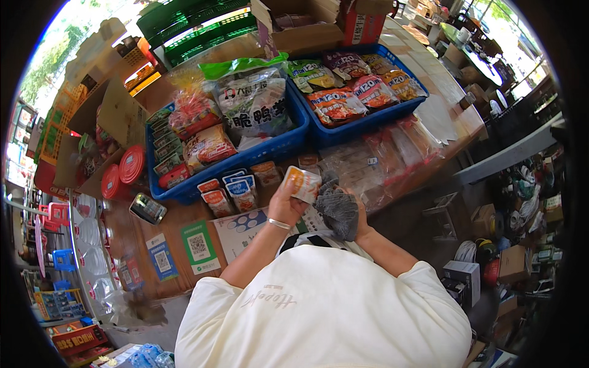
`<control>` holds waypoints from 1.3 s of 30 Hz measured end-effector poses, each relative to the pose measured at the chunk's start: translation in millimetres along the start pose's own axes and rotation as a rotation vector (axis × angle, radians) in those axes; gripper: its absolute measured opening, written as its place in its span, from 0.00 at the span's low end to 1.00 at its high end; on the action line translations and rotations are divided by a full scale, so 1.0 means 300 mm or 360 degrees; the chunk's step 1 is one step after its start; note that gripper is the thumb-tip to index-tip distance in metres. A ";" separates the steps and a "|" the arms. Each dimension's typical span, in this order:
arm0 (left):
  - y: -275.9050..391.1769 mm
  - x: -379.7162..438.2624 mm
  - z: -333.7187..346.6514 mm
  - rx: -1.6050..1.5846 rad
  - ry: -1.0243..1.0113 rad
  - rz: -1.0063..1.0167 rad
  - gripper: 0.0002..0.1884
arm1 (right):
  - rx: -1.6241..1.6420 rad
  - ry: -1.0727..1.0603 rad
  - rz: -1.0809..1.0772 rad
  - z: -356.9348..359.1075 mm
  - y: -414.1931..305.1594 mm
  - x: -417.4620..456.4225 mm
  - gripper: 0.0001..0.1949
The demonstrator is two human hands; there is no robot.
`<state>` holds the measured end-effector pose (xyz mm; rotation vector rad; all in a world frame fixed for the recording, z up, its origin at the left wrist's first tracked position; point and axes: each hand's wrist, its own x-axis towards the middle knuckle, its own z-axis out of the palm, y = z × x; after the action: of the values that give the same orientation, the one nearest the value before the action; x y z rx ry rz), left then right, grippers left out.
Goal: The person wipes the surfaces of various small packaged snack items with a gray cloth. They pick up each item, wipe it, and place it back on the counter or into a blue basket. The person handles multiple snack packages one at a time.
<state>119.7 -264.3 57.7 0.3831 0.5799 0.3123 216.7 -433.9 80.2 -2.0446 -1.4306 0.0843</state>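
Note:
My left hand (pixel 286 204), with a bracelet at the wrist, holds a small white and orange snack packet (pixel 302 184) upright over the wooden table (pixel 193 248). Against the packet's right edge is a grey cloth (pixel 338 209), gripped by my right hand (pixel 361 211); part of that hand is hidden behind the cloth. Left of my left hand stand blue and white packets (pixel 241 191) and orange and white packets (pixel 217 202). Behind them, a blue plastic basket (pixel 257 158) holds bagged snacks, and a second blue basket (pixel 363 126) holds instant noodle bags (pixel 336 105).
A phone (pixel 148 209) lies left, beside red-lidded jars (pixel 132 164). Printed code cards (pixel 199 246) lie on the near table part. Clear plastic-wrapped packs (pixel 386 156) lie right of the cloth. Cardboard boxes (pixel 306 39) and green crates (pixel 198 27) stand at the back.

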 end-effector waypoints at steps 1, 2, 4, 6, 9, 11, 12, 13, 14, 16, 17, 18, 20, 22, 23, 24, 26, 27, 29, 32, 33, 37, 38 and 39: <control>0.021 0.000 0.000 -0.0042 0.0063 -0.0020 0.20 | 0.0254 -0.0086 0.0123 0.020 0.035 -0.032 0.22; 0.037 -0.001 0.005 0.0007 -0.0004 0.0045 0.20 | 0.0510 -0.0168 0.0244 0.039 0.068 -0.059 0.22; 0.065 -0.003 0.001 0.0049 -0.0063 0.0101 0.20 | 0.0395 0.0115 -0.0056 0.072 0.128 -0.066 0.19; 0.078 -0.005 0.000 0.0111 -0.0206 0.0009 0.18 | -0.0094 0.0094 -0.0362 0.054 0.146 -0.035 0.16; 0.050 -0.024 0.036 0.0464 -0.0224 -0.0011 0.14 | 0.1311 -0.0349 0.0196 -0.030 0.068 0.049 0.15; -0.022 -0.002 0.010 0.1012 -0.0302 0.0308 0.13 | 0.1903 -0.0360 0.0637 0.031 0.103 0.017 0.15; -0.037 0.005 0.024 0.1602 -0.0281 0.0776 0.12 | 0.1713 -0.0301 0.0673 0.050 0.092 0.001 0.15; -0.053 -0.009 0.032 0.1732 -0.0216 0.0933 0.11 | 0.1523 -0.0244 0.0707 0.069 0.076 -0.007 0.15; -0.049 -0.009 0.030 0.1859 -0.0204 0.0982 0.10 | 0.0881 -0.0350 0.0359 0.080 0.084 -0.004 0.14; -0.023 -0.019 0.032 0.2025 -0.0199 0.0908 0.10 | 0.0106 -0.0392 -0.0042 0.077 0.080 0.006 0.14; -0.007 -0.026 0.035 0.2061 -0.0213 0.0782 0.09 | -0.0025 -0.0452 -0.0106 0.064 0.075 0.001 0.14; 0.009 -0.035 0.035 0.2089 -0.0222 0.0660 0.09 | -0.0182 -0.0423 -0.0300 0.051 0.071 -0.001 0.13; 0.025 -0.006 -0.017 0.1857 -0.0244 0.0689 0.09 | -0.0069 -0.0353 -0.0401 0.055 0.081 -0.009 0.13; 0.086 0.020 -0.027 0.1685 -0.0236 0.0799 0.08 | 0.0158 -0.0277 -0.0435 0.059 0.109 -0.026 0.13; 0.133 0.020 -0.018 0.1513 -0.0098 0.0717 0.08 | 0.0249 -0.0254 -0.0444 0.057 0.121 -0.036 0.13; 0.180 0.064 -0.087 0.1665 -0.0064 0.0921 0.08 | 0.0331 -0.0239 -0.0476 0.053 0.126 -0.039 0.13; 0.264 0.068 -0.089 0.1895 0.0057 0.1051 0.06 | 0.0406 -0.0211 -0.0490 0.049 0.143 -0.058 0.13; 0.300 0.061 -0.084 0.2165 0.0196 0.1105 0.05 | 0.0434 -0.0200 -0.0499 0.049 0.150 -0.063 0.13; 0.339 0.046 -0.063 0.2519 0.0249 0.1265 0.05 | 0.0470 -0.0184 -0.0514 0.047 0.161 -0.070 0.13; 0.353 0.060 -0.075 0.2829 0.0290 0.1400 0.06 | 0.0498 -0.0169 -0.0521 0.045 0.170 -0.084 0.14; 0.350 0.072 -0.088 0.2895 0.0300 0.1429 0.07 | 0.0503 -0.0168 -0.0526 0.047 0.170 -0.088 0.14; 0.322 0.128 -0.137 0.3093 0.0316 0.1374 0.05 | 0.0526 -0.0152 -0.0530 0.046 0.174 -0.101 0.14; 0.312 0.134 -0.145 0.3174 0.0346 0.1390 0.05 | 0.0528 -0.0149 -0.0528 0.046 0.175 -0.104 0.14; 0.302 0.135 -0.141 0.3256 0.0373 0.1405 0.05 | 0.0532 -0.0144 -0.0527 0.046 0.177 -0.107 0.14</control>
<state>111.1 -157.5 45.3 2.6439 0.7661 0.5137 242.0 -466.4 31.7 -1.5349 -1.6671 0.2609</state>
